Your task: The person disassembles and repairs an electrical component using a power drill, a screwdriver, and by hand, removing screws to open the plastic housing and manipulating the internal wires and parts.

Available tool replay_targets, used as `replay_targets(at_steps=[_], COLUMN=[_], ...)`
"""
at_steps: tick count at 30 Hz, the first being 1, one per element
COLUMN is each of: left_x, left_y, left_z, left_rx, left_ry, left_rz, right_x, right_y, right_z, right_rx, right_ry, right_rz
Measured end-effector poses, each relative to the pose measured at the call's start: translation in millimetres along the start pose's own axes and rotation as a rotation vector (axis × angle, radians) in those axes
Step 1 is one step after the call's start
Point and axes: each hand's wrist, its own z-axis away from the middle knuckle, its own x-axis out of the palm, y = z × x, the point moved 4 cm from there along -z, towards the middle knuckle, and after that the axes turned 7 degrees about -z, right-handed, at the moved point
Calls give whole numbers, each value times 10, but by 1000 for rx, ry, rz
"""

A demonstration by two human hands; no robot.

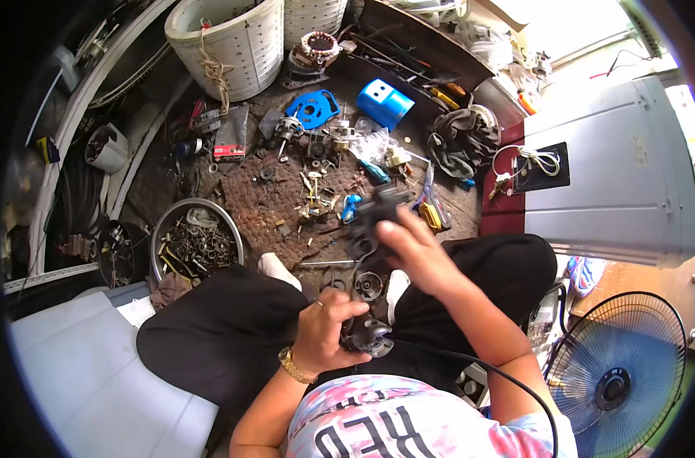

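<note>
My left hand (pixel 324 328), with a gold watch at its wrist, is closed around a dark metal machine part (pixel 372 340) in front of my shirt. A black cable (pixel 485 365) runs from near this part toward the lower right. Higher up, my right hand (pixel 416 252) has its fingers on a black housing piece (pixel 375 214), which is smeared by motion. Between the two hands shows a round, hollow metal piece (pixel 368 286); whether it is joined to either part I cannot tell.
A metal bowl (pixel 238 229) of screws and small hardware stands left of my legs. Ahead lie motor parts, a blue round cover (pixel 314 109), a blue cylinder (pixel 385 104) and scissors (pixel 426 187). A fan (pixel 614 389) is at lower right, beneath a grey cabinet (pixel 607 172).
</note>
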Motion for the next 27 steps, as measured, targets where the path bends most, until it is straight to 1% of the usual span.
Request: replay_targets(at_steps=[3, 4, 6, 8, 9, 12, 15, 18, 19, 22, 25, 27], left_x=[-74, -100, -177, -215, -222, -207, -217, -241, -242, -241, -220, -222], left_y=[-9, 0, 73, 144, 173, 222, 259, 304, 309, 325, 334, 348], left_z=[15, 7, -40, -101, -118, -117, -123, -142, -150, -152, -138, -132], left_rx=[-86, -102, -135, -145, -148, -170, -170, -139, -123, -92, -86, -64], left_ry=[-3, -9, -31, -20, -16, -55, -52, -41, -38, -22, -4, -9], left_rz=[-39, -73, -134, -154, -163, -182, -196, -204, -216, -224, -193, -202], right_x=[-423, -318, -287, -192, -190, -203, -190, -153, -153, -123, -112, -108], right_y=[-1, -140, -93, -2, 41, 183, 180, 166, 218, 237, 294, 300], right_z=[205, 372, 530, 633, 670, 759, 787, 781, 788, 820, 857, 891], right_rx=[-131, -245, -383, -482, -493, -525, -583, -672, -694, -728, -683, -703], right_ry=[-31, -21, -299, -490, -524, -439, -440, -548, -528, -467, -434, -436], right_rz=[-139, -121, -133, -45, -13, -94, -78, 120, 137, 202, 126, 117])
